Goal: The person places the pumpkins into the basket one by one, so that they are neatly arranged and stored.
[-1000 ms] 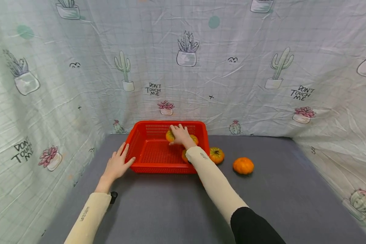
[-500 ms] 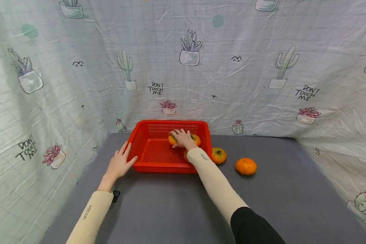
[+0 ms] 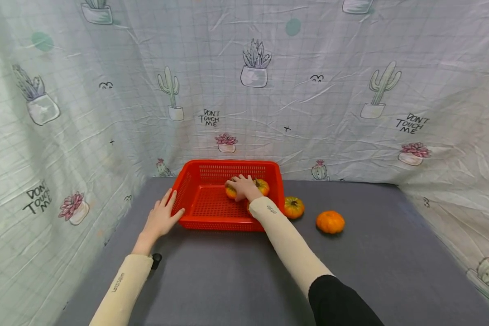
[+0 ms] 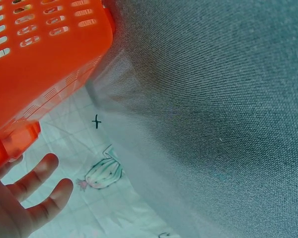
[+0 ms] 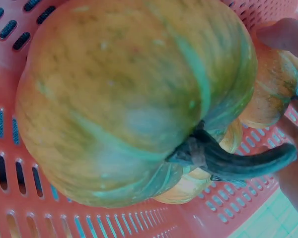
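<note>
A red plastic basket (image 3: 208,225) holds several small pumpkins. In the head view my right hand (image 3: 246,186) reaches inside and grips an orange-green pumpkin (image 3: 230,191) from above. The right wrist view shows that held pumpkin (image 5: 268,99) between thumb and fingers, partly hidden by the hand. Close to that camera is a larger-looking pumpkin (image 5: 124,109) with a dark curved stem. My left hand (image 3: 160,218) lies at the basket's left side, fingers extended along the rim. In the left wrist view its fingers (image 4: 37,176) are spread and loosely bent beside the basket wall (image 4: 49,54).
Outside the basket, a greenish-orange pumpkin (image 3: 294,207) sits close to its right wall. Farther right lies a bright orange pumpkin (image 3: 330,222) on the grey table (image 3: 212,280). A cactus-print curtain (image 3: 309,113) closes off the back and sides.
My right hand has lowered the gripped pumpkin deeper into the basket, slightly toward me. The left hand stays at the rim. The head view has shifted a little.
</note>
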Demonstrator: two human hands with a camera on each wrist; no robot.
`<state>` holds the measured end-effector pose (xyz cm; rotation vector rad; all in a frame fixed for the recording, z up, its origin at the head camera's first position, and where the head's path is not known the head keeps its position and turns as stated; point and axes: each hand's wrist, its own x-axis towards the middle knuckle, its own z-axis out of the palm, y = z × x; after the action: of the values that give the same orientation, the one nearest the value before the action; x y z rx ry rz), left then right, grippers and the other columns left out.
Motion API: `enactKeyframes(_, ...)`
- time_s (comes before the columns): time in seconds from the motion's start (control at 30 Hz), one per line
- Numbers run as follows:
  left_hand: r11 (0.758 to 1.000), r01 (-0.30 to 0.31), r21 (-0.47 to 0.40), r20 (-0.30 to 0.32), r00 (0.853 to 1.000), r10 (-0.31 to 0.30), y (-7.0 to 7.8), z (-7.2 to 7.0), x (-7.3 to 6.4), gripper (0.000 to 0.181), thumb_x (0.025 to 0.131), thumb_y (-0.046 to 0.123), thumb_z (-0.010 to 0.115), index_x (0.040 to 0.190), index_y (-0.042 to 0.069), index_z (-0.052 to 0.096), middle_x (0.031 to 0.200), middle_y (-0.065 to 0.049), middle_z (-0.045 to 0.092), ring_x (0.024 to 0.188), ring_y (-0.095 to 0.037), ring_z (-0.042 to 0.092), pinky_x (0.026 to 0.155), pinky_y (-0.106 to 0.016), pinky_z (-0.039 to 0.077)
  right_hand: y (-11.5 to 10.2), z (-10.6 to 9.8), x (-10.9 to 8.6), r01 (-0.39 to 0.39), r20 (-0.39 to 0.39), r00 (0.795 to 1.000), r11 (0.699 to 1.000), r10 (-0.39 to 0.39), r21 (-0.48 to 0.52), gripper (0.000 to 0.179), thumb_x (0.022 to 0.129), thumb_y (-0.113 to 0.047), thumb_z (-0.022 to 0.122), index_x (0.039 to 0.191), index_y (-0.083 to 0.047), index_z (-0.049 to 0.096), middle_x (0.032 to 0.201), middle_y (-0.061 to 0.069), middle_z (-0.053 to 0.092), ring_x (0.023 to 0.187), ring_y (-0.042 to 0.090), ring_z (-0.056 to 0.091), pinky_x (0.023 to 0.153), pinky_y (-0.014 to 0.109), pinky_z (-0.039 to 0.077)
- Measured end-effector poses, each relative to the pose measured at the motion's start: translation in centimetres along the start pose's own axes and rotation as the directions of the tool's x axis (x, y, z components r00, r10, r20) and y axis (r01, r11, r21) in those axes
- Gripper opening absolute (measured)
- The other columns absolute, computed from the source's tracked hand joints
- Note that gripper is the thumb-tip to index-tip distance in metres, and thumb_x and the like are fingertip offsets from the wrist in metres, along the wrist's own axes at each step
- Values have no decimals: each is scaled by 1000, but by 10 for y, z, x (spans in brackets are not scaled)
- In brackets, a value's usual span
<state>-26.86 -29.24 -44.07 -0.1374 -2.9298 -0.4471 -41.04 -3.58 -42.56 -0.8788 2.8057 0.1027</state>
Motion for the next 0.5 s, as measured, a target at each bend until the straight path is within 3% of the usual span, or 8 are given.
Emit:
enactKeyframes(0.2,1000,-1,-6,4,1000,1,-1,0,1,73,87,42,46,143,7,15,149,-17,14,112,-40,34,85,-58,35,0,-2,-1,-15,49,999,1000,13,27,65,79,-21,61,136,-34,32,149,0,22,136,25,20,109,50,15)
enactKeyframes(0.5,1000,9,2,17,1000,-9,-1,1,1,74,87,47,43,143,8,14,149,-17,13,112,-40,34,84,-58,35,3,1,-6,-28,21,999,999,28,30,66,84,-16,56,139,-37,26,150,1,20,136,25,21,108,52,15)
